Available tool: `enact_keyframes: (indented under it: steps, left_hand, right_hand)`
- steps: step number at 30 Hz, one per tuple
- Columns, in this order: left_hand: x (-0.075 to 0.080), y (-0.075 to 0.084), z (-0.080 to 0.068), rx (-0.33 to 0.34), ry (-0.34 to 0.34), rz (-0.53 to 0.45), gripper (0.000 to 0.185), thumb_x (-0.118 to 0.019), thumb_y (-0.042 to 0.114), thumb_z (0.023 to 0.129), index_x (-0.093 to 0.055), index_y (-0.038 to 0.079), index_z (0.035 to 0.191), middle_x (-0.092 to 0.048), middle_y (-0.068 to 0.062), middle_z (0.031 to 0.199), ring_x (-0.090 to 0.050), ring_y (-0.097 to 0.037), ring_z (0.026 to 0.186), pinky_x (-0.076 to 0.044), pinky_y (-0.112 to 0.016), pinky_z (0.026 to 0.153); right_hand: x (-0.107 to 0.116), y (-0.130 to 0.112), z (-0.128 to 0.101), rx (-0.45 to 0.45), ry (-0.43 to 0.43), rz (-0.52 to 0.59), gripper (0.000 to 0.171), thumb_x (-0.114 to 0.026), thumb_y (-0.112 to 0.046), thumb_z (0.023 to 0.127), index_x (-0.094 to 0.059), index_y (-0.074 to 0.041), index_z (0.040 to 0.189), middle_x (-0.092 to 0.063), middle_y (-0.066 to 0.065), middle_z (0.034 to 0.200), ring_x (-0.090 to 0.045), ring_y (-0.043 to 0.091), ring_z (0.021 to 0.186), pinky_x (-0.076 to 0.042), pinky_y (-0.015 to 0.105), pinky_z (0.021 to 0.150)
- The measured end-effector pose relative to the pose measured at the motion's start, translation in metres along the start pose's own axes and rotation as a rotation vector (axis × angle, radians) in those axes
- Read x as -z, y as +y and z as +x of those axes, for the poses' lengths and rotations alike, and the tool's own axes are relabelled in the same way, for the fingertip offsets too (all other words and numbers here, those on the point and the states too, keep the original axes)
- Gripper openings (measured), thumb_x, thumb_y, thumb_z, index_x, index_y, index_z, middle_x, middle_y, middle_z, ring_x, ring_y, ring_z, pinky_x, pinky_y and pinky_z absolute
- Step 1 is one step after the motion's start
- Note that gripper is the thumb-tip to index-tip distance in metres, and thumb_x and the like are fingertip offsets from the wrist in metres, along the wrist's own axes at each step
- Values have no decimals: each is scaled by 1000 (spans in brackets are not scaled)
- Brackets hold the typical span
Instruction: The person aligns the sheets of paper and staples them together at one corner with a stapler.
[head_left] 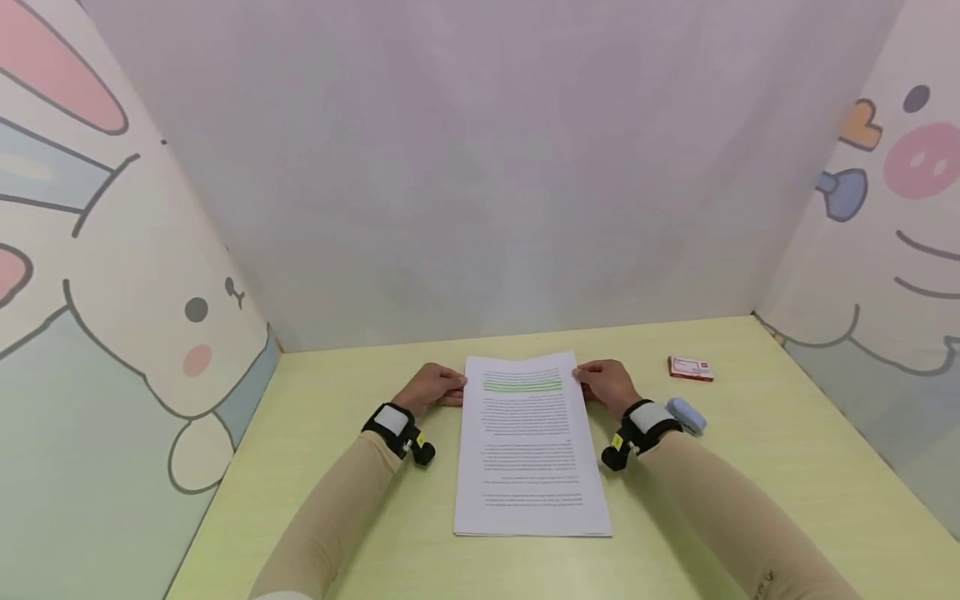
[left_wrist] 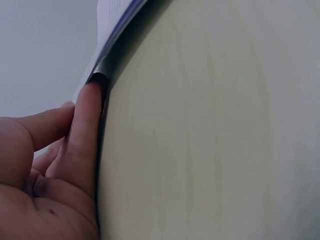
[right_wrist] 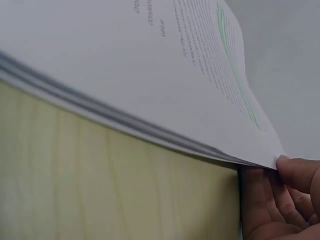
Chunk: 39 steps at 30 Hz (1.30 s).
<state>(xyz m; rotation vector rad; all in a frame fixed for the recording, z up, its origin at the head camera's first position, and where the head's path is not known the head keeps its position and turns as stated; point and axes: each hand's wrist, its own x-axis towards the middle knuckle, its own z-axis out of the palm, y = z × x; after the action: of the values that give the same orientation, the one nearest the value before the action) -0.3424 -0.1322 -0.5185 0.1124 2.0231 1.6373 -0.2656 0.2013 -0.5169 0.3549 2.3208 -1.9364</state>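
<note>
A stack of white printed sheets (head_left: pixel 531 450) lies in the middle of the pale yellow-green table (head_left: pixel 750 500), its top page marked with green lines near the far end. My left hand (head_left: pixel 438 388) grips the far left edge. In the left wrist view a fingertip (left_wrist: pixel 92 100) sits under the raised edge of the paper stack (left_wrist: pixel 112 20). My right hand (head_left: pixel 603 383) holds the far right corner. The right wrist view shows that hand (right_wrist: pixel 287 200) pinching the lifted corner of the paper stack (right_wrist: pixel 150 65), fingers beneath.
A small red and white box (head_left: pixel 691 368) lies on the table at the far right. A light blue object (head_left: pixel 687 414) sits just beyond my right wrist. Cartoon-printed walls (head_left: pixel 112 292) close the table on the left, right and back.
</note>
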Motion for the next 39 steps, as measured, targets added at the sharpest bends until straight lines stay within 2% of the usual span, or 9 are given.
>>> enact_keyframes:
  steps: [8,11,16,22,27,32,39]
  left_hand:
    - [0,1,-1,11,17,26,27,-60,3,101,-63,-15,122,-72,-21,97,-72,-17,76,-60,-30,75]
    - [1,-3,-1,-3,-2,44,27,-59,4,102,-63,-13,122,-71,-20,96,-72,-17,75,-61,-31,74]
    - [5,-10,0,-29,-76,57,27,-58,10,104,-63,-9,122,-69,-19,97,-72,-20,76,-61,-34,73]
    - [9,-1,9,-71,-122,107,32,-60,18,105,-62,-6,125,-71,-17,99,-73,-21,79,-61,-33,72]
    - [6,8,13,-53,-91,133,28,-63,10,101,-62,-8,123,-72,-17,93,-71,-18,74,-61,-31,70]
    - [2,5,14,-39,-53,152,21,-64,7,100,-65,-8,115,-71,-15,90,-69,-14,71,-59,-27,66]
    - [2,1,13,-38,-47,141,27,-63,6,101,-63,-9,123,-69,-13,92,-67,-12,73,-57,-23,65]
  right_hand:
    - [-4,-3,-3,-25,77,-72,35,-60,-10,103,-60,10,131,-68,26,115,-70,13,78,-58,28,70]
    - [-3,0,-4,-25,64,-67,37,-60,-11,103,-58,10,134,-67,27,118,-70,13,79,-59,28,72]
    - [2,6,-5,-21,17,-7,42,-58,-10,104,-52,11,140,-61,30,128,-71,15,87,-59,29,76]
    - [11,10,-5,-28,-24,46,45,-59,-13,104,-50,8,143,-59,28,133,-71,15,92,-59,29,79]
    - [11,9,-11,-27,-55,50,44,-59,-12,104,-51,9,142,-61,27,130,-70,13,91,-58,29,80]
    - [7,10,-13,-36,-39,48,40,-58,-9,104,-54,11,138,-62,28,126,-70,12,85,-58,29,77]
    - [5,9,-13,-25,-22,-33,36,-59,-11,104,-58,10,133,-67,24,116,-70,15,83,-59,30,74]
